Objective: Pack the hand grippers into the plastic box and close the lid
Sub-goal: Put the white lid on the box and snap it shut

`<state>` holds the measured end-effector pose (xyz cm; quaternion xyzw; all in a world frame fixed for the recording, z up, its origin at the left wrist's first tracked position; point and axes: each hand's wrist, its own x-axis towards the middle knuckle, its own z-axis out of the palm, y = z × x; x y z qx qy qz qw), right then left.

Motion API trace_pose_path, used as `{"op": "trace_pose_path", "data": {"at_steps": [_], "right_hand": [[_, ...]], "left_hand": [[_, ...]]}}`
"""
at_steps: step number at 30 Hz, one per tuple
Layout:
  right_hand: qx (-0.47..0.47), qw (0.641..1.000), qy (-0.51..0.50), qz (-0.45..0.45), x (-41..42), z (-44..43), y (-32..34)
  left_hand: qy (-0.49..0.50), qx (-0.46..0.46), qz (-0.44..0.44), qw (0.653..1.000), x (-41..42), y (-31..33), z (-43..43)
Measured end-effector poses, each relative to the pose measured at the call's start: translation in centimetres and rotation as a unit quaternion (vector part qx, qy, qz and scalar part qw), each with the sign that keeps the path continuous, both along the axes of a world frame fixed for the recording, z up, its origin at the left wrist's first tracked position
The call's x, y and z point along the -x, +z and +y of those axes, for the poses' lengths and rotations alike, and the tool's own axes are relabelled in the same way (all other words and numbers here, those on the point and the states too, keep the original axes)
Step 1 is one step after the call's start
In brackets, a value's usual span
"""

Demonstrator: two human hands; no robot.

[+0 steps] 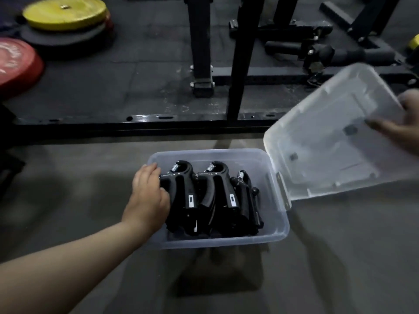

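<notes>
From your head camera: a clear rectangular plastic box [275,225] sits on the grey floor [340,257], holding black hand grippers with steel springs [213,198] side by side. Your left hand [148,196] reaches in, fingers curled around the leftmost one. Your right hand [405,128] clasps the translucent plastic lid [328,141], tilted up beside the box's right edge.

Right hand [405,123] blurred, cut by frame edge; left hand [148,198] hides leftmost black spring hand gripper [181,196] partly.
</notes>
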<state>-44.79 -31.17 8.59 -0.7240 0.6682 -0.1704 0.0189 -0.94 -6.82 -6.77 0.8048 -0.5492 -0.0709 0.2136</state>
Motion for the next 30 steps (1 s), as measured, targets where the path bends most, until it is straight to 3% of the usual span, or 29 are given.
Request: {"op": "trace_pose_path", "data": {"at_steps": [5,10,16,23,27,30], "right_hand": [[0.13,0.986,0.107,-0.004,-6.4,4.9,3.3],[0.121,0.962,0.241,-0.039,-9.4,10.0,0.2],[0.105,0.844,0.524,-0.05,-9.2,12.0,-4.2],[0.123,0.789,0.6,-0.047,-9.4,13.0,-7.8],[0.176,0.755,0.631,-0.015,-10.4,14.0,-8.1],[0.161,0.745,0.647,0.001,-10.1,14.2,-8.8]], "left_hand": [[0.01,0.001,0.031,0.999,0.2,0.3,0.3],[0.014,-0.003,0.072,0.997,0.2,0.7,0.3],[0.053,0.021,0.158,0.986,-0.3,1.6,0.7],[0.077,0.044,0.189,0.978,-1.2,2.5,2.2],[0.157,0.053,0.208,0.964,-1.5,2.7,2.3],[0.176,0.063,0.227,0.956,-1.3,3.3,2.9]]}}
